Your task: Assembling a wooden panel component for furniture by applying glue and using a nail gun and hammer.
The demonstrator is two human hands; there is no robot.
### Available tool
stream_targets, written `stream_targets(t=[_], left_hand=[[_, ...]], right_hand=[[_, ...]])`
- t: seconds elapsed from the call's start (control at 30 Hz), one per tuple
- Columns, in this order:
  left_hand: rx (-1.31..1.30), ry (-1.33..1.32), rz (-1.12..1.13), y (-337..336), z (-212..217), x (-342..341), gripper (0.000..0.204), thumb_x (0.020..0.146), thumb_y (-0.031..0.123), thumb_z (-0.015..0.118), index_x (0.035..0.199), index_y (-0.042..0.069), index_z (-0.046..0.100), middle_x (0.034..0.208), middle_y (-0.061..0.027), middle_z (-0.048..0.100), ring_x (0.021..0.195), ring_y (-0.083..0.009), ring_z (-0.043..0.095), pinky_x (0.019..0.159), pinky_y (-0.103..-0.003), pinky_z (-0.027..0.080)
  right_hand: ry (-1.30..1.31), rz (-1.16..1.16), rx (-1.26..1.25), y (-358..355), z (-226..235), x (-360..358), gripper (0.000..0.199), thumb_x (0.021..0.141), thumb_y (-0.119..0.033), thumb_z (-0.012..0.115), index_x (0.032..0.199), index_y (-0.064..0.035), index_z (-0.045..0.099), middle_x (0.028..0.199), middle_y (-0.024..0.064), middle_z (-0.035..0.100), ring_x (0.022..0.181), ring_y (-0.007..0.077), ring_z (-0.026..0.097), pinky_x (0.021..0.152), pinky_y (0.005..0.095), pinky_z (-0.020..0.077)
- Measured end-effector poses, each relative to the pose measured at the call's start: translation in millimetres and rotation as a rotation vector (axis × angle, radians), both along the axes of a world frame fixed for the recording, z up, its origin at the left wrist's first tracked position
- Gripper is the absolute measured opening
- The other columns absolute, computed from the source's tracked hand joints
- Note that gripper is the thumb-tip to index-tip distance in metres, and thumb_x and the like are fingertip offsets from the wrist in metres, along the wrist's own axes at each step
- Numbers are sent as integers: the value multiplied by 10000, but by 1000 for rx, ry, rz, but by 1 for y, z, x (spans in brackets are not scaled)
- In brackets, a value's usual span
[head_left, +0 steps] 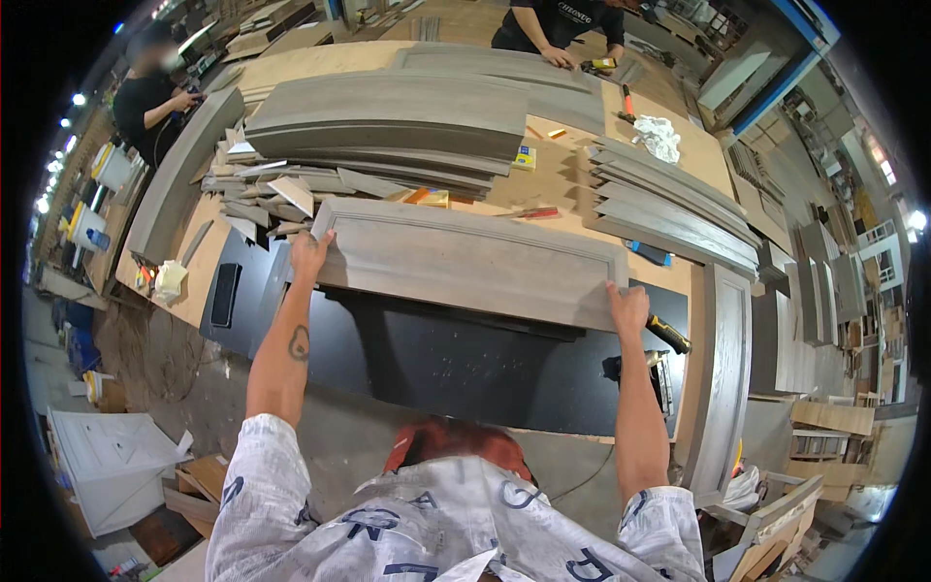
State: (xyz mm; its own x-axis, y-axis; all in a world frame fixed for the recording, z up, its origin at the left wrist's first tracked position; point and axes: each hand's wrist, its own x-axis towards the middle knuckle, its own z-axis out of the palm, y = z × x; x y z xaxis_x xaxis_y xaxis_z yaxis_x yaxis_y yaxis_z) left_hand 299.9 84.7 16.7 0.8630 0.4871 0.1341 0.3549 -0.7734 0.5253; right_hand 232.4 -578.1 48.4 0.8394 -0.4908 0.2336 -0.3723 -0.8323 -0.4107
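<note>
A long grey wooden panel (465,264) with a raised border is held across in front of me, tilted above a black board (456,369) on the table. Gripping its left end is my left hand (309,256), thumb on the face. My right hand (629,310) grips the opposite end low at the corner. The fingers behind the panel are partly hidden. Just right of my right hand lies a tool with a yellow and black handle (669,335). A dark metal tool (660,380) rests beside my right forearm. A flat black rectangular object (225,294) lies left of my left arm.
Beyond the panel stand stacked grey boards (388,112) and a heap of wood offcuts (276,194). More grey lengths (669,206) lie at right, near a white crumpled cloth (658,139). One co-worker (145,102) stands far left, another (558,29) across the table.
</note>
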Motion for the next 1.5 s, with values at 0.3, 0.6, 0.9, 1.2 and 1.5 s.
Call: stream_targets(t=[0.3,0.6,0.9,1.2,1.5], left_hand=[[-33,-7,109,7,3,26,750,771,614,685,1088,-65,667,1086,-268,670,1042,-418,625,915,-485,466],[-1463,-760,74,12,75,-124,718,1011,583,322,1282,-41,550,1432,-140,480,1183,-234,505,1048,-380,365],[-1993,-688,29,36,54,-236,825,991,564,402,1459,-101,259,1510,-210,353,1382,-309,367,1148,-416,294],[-1137,-423,530,-15,42,-281,775,992,319,549,1510,-76,128,1566,-239,216,1476,-291,187,1190,-386,161],[-1441,-485,465,-79,53,-291,687,1003,255,518,1515,-33,163,1549,-154,296,1461,-240,222,1187,-409,142]], right_hand=[[-43,-41,272,16,22,28,522,854,-445,676,1007,53,637,895,240,651,914,384,631,818,440,482],[-375,-194,1563,10,49,-142,747,1012,-611,246,1391,-12,483,1409,117,513,1315,261,458,1108,458,329],[-182,332,1694,38,9,-227,793,1013,-572,283,1520,30,186,1592,153,229,1488,251,169,1218,375,114],[0,179,1229,55,18,-209,646,1022,-447,437,1478,3,347,1546,143,335,1448,262,275,1147,397,241],[178,127,816,69,5,-182,611,947,-255,625,1393,103,410,1330,272,548,1226,284,556,1020,350,430]])
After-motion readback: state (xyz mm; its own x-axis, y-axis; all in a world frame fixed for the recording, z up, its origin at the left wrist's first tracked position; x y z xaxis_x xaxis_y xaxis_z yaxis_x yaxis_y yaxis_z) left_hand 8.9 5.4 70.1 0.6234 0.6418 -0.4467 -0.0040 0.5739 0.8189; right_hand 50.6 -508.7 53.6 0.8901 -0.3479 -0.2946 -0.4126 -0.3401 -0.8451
